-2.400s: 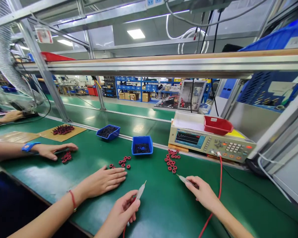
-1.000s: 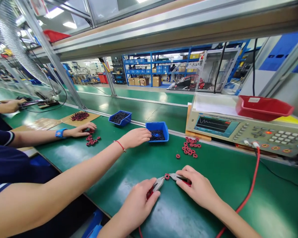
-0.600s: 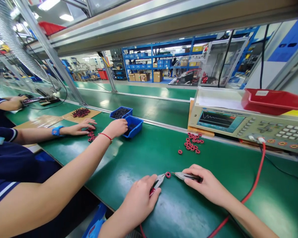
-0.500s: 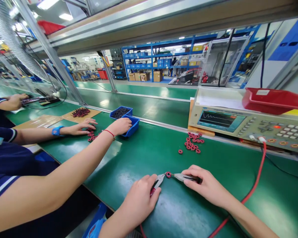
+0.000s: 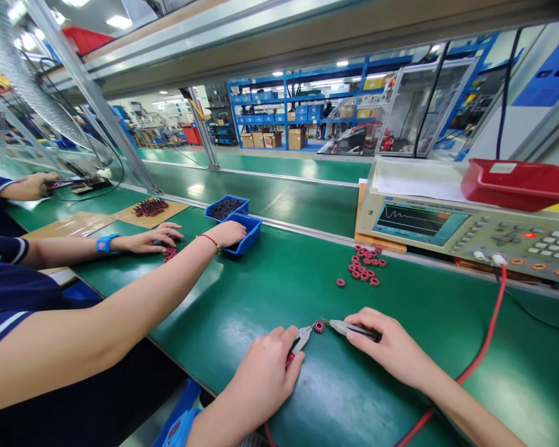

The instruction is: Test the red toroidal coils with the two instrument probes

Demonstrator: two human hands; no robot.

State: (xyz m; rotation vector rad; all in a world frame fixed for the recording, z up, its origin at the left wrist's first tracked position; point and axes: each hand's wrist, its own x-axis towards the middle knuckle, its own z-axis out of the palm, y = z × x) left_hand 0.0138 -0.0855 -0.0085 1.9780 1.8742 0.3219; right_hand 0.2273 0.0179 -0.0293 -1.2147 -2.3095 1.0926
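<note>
My left hand grips a white test probe with its tip pointing right. My right hand grips a second probe pointing left. Both tips meet at a small red wound ring coil lying on the green mat between them. A red lead runs from the right probe to the grey test meter, whose screen shows a waveform. A pile of red ring coils lies in front of the meter.
A co-worker's arm reaches from the left to a blue bin; a second blue bin stands behind it. Another co-worker's hand rests by more coils. A red tray sits on the meter. Cardboard sheets lie at left.
My hands brought both probes together onto one coil. The co-worker's hand dragged the blue bin left, next to the other bin. The view shifted slightly downward and closer.
</note>
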